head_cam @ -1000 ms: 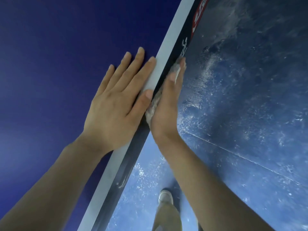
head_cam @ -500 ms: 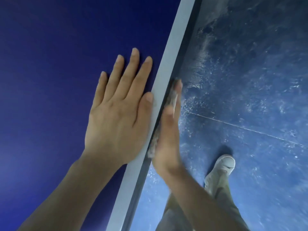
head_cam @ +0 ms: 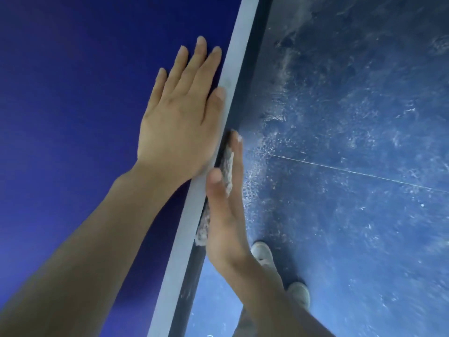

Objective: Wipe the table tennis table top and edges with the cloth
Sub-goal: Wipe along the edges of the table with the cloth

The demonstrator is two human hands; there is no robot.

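Two hands are seen at the white edge line of the table top. The left hand is laid flat on the blue top just beside that line, fingers straight, holding nothing. The cloth is pressed against the dark side face below the line by the right hand, its fingers straight and flat. The cloth's long axis is set along the line, so the next stroke is judged to run along it.

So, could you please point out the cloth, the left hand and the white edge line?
cloth (head_cam: 227,166): head view, strip beside the fingers.
left hand (head_cam: 177,122): head view, back.
white edge line (head_cam: 239,42): head view, upper stretch.
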